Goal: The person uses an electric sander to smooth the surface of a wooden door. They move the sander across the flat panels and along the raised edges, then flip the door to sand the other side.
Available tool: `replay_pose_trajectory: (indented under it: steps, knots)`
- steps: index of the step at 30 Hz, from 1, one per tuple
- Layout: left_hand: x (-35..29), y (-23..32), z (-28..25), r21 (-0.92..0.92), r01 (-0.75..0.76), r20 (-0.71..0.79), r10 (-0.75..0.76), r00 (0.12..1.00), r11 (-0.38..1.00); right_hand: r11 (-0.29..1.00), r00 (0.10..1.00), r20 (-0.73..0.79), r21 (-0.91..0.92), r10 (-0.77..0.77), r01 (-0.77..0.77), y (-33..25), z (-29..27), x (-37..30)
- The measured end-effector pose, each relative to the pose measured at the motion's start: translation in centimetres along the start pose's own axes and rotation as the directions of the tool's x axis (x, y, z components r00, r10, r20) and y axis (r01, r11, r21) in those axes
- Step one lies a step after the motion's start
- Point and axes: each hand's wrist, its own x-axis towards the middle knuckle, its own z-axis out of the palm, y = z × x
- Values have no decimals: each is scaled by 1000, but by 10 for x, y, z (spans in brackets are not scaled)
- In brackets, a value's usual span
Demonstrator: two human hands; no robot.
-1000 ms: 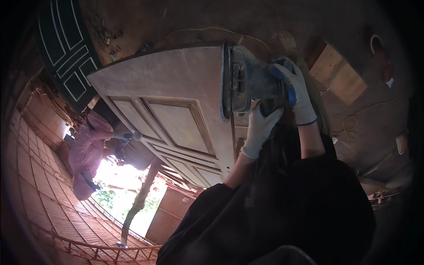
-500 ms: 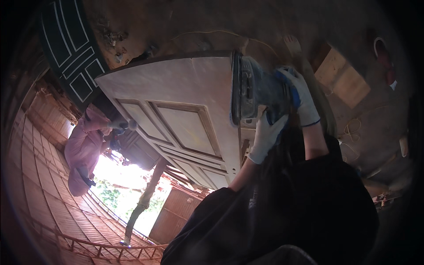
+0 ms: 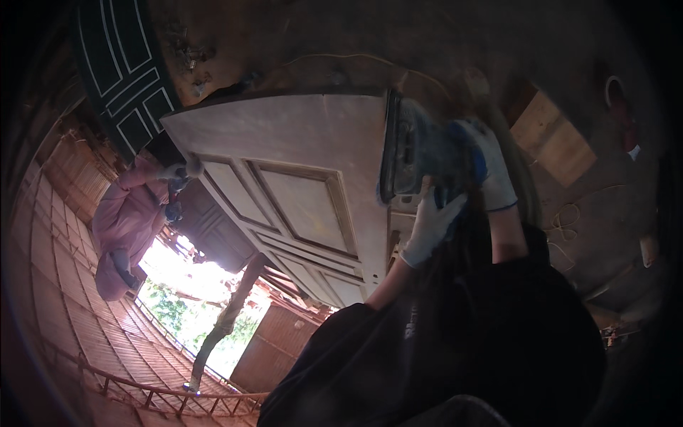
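Observation:
A dusty blue-grey power sander (image 3: 415,146) lies with its flat face against the long edge of a pale wooden panel door (image 3: 306,135). My left hand (image 3: 432,222), in a white glove with blue on the palm side, grips the near part of the sander, thumb pointing up along it. Farther along, my right hand (image 3: 494,171) in a matching glove is wrapped round the blue-grey handle end. Gloves and tool body hide part of the handles. The door's face shows recessed panels with darker mouldings.
A co-worker in pink clothes (image 3: 131,206) stands at the door's far left side, a gloved hand near it. Behind leans a dark green door (image 3: 117,64) with white lines. A wooden board (image 3: 555,135) and a yellow cord (image 3: 565,222) lie at right. A crooked wooden post (image 3: 224,320) stands lower left.
The co-worker has shifted left, and their gloved hand now sits higher along the door's side. My hands still hold the sander at the edge; the door appears slightly farther right.

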Motion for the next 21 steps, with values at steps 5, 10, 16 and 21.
replay_pose_trajectory:
  steps: [5, 10, 16, 21]
  knots:
    - [-2, 14, 0, 50, -65, 30, 63, 998, 997, 999, 997, 67, 40, -37, 35, -21, 12, -5]
    - [1, -12, 0, 174, -78, -66, 91, 994, 982, 1000, 999, 33, 1, 3, -3, 24, -11, 8]
    - [-6, -24, -7, 166, -116, -63, 128, 990, 979, 1000, 1000, -4, 22, -15, 15, 7, 4, -12]
    - [-12, -15, -6, 153, -84, -58, 94, 994, 985, 992, 991, 82, -59, -104, 109, 1, 8, -24]
